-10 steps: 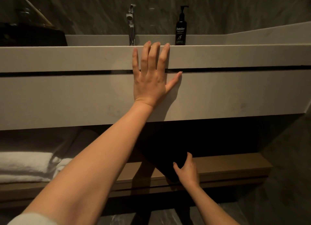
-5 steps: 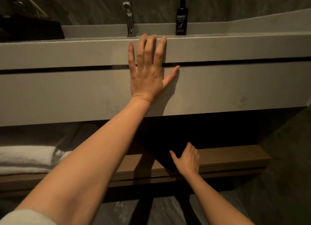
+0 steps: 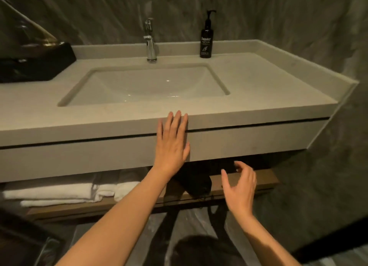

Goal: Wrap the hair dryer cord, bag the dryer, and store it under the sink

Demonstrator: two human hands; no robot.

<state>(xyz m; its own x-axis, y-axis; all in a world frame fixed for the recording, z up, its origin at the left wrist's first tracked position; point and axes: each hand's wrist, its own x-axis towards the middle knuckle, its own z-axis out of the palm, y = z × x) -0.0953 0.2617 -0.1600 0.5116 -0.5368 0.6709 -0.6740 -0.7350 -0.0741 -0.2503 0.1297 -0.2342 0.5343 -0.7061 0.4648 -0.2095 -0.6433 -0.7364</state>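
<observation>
A black bag (image 3: 196,183) lies on the wooden shelf (image 3: 264,181) under the sink counter (image 3: 249,110), its drawstring hanging over the shelf's front edge. The dryer itself is hidden. My left hand (image 3: 172,146) presses flat against the counter's front panel, fingers spread and reaching the top edge. My right hand (image 3: 240,186) hovers in front of the shelf, just right of the bag, fingers apart and holding nothing.
Folded white towels (image 3: 59,194) fill the shelf's left half. A chrome faucet (image 3: 150,41) and a black pump bottle (image 3: 206,41) stand behind the basin (image 3: 147,86). A black tray (image 3: 33,64) sits at the counter's left. A dark wall closes the right side.
The view has risen, so the counter top and basin now show. My right hand has come off the bag and pulled back from the shelf. My left hand stays on the front panel.
</observation>
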